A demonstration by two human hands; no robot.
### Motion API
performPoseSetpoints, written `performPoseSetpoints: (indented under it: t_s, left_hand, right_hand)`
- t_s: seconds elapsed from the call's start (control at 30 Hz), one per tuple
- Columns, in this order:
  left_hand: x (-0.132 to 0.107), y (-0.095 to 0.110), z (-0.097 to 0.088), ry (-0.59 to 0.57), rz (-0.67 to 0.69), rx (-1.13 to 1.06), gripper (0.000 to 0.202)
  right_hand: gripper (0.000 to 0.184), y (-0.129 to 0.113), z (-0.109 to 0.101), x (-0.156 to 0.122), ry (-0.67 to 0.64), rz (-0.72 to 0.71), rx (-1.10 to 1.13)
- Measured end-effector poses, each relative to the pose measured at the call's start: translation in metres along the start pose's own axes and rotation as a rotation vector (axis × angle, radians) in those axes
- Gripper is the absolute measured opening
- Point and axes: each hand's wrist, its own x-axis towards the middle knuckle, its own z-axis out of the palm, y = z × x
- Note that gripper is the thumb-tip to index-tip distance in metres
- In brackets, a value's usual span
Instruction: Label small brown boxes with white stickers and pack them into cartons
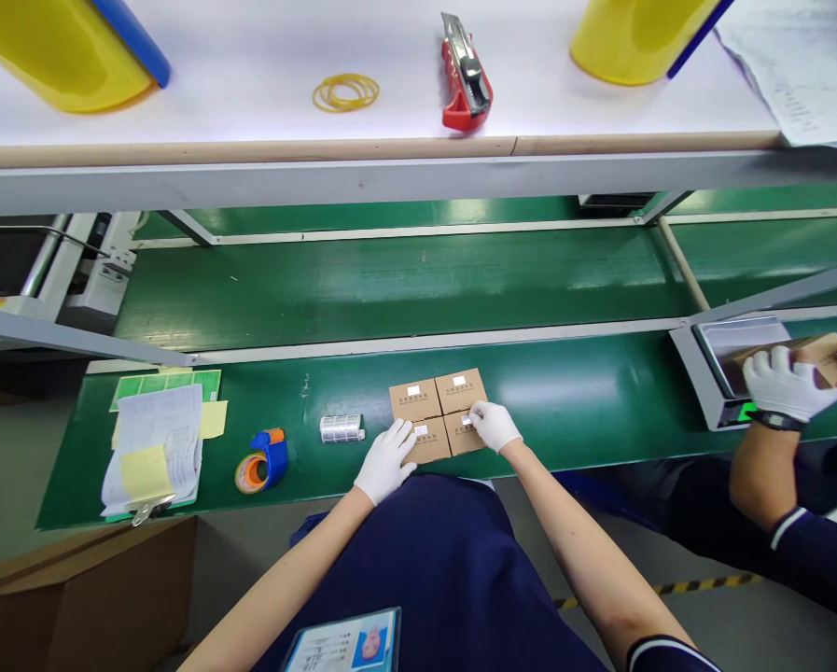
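Note:
Several small brown cardboard boxes lie edge to edge in a two-by-two block on the green bench, printed on top and each bearing a small white label. My left hand, in a white glove, rests with fingers stretched out along the left side of the near-left box. At the near-right box, the gloved fingertips of my right hand are drawn together on its white label, partly covering it. Left of the boxes lies a roll of white labels.
A blue tape dispenser and a clipboard with papers lie to the left. On the right, a co-worker's gloved hand holds a carton over a scale. The shelf above carries a red utility knife and rubber bands.

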Motion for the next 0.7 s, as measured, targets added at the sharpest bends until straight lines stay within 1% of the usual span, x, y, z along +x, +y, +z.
performPoseSetpoints:
  t_s: [0.1, 0.2, 0.23, 0.27, 0.33, 0.37, 0.4, 0.43, 0.5, 0.53, 0.57, 0.6, 0.63, 0.7]
  left_hand:
    - [0.0, 0.0, -0.001, -0.002, 0.001, 0.012, 0.06]
    - [-0.001, 0.0, -0.001, 0.001, 0.004, 0.016, 0.059]
    - [0.0, 0.0, -0.001, 0.002, 0.004, 0.014, 0.059]
    - [0.0, 0.001, -0.001, 0.004, 0.005, 0.011, 0.06]
    - [0.001, 0.001, -0.001, 0.006, 0.004, 0.009, 0.06]
    - [0.001, 0.002, -0.001, 0.008, 0.005, 0.008, 0.06]
    - [0.0, 0.002, -0.001, 0.01, 0.006, 0.006, 0.061]
    - [-0.001, 0.002, -0.001, 0.013, 0.006, 0.001, 0.061]
    - [-0.007, 0.0, 0.001, 0.033, -0.017, -0.021, 0.065]
    - [-0.011, -0.002, 0.004, 0.052, -0.051, -0.041, 0.07]
    - [-0.017, -0.004, 0.007, 0.075, -0.107, -0.069, 0.078]
    - [-0.022, -0.007, 0.011, 0.097, -0.184, -0.111, 0.086]
    - [-0.027, -0.01, 0.016, 0.107, -0.276, -0.168, 0.095]
    - [-0.033, -0.014, 0.028, 0.082, -0.447, -0.328, 0.105]
  right_hand:
    - [0.015, -0.008, 0.004, -0.001, 0.009, 0.02, -0.048]
    - [0.009, -0.013, 0.009, -0.001, 0.029, 0.078, -0.082]
    - [0.011, -0.013, 0.01, -0.001, 0.038, 0.106, -0.091]
    - [0.017, -0.01, 0.009, 0.0, 0.052, 0.145, -0.091]
    - [0.031, 0.003, 0.003, 0.0, 0.089, 0.244, -0.062]
    - [0.035, 0.012, -0.002, 0.0, 0.107, 0.29, -0.038]
    - [0.035, 0.023, -0.007, -0.002, 0.121, 0.322, -0.011]
    - [0.03, 0.035, -0.012, -0.004, 0.128, 0.335, 0.017]
    - [0.018, 0.057, -0.019, -0.013, 0.111, 0.293, 0.071]
    - [0.016, 0.066, -0.02, -0.019, 0.092, 0.255, 0.107]
    - [0.018, 0.073, -0.018, -0.025, 0.071, 0.211, 0.146]
    - [0.026, 0.079, -0.015, -0.031, 0.051, 0.17, 0.186]
    - [0.038, 0.082, -0.009, -0.036, 0.036, 0.134, 0.22]
    - [0.064, 0.082, 0.007, -0.044, 0.03, 0.068, 0.273]
